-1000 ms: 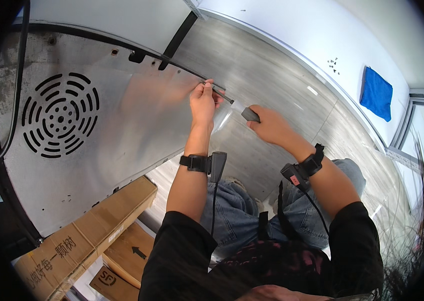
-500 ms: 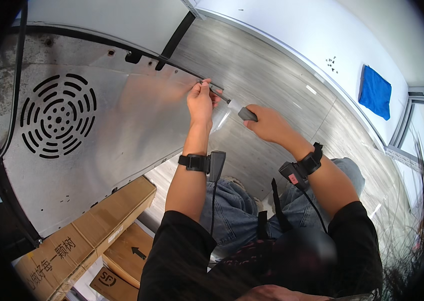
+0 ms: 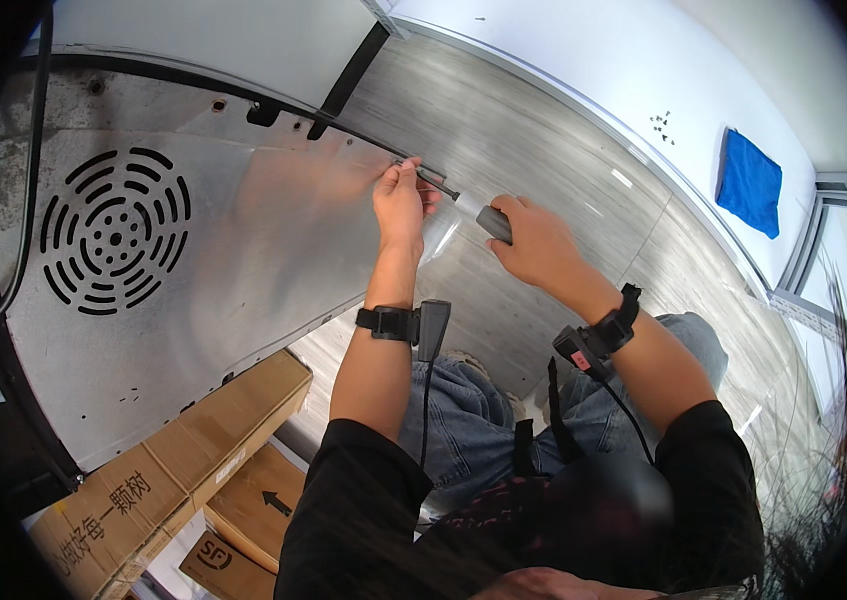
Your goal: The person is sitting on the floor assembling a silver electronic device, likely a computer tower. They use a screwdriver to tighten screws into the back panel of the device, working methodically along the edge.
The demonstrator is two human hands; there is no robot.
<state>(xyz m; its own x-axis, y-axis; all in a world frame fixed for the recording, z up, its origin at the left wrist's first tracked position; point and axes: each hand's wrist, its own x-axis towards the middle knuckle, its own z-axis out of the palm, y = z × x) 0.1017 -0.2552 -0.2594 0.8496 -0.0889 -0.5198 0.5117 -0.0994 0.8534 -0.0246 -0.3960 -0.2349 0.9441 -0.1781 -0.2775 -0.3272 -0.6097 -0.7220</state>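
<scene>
A screwdriver with a grey and whitish handle slants up to the left, its thin dark shaft reaching the far right corner of a large metal panel. My right hand is closed round the back of that handle. At the panel's corner, my left hand has thumb and forefinger pinched together beside the shaft's front end. Those fingers hide the screwdriver's tip and whatever they pinch. A small metal edge or bracket shows just beyond the left fingertips.
Round vent slots pierce the panel on the left, beside a black cable. Cardboard boxes lie along its near edge. Across the grey floor, a white surface bears a blue cloth and several small scattered pieces.
My right hand has turned slightly on the screwdriver handle, its fingers shifting and the knuckles lifting. The left hand stays at the panel's corner, almost unmoved.
</scene>
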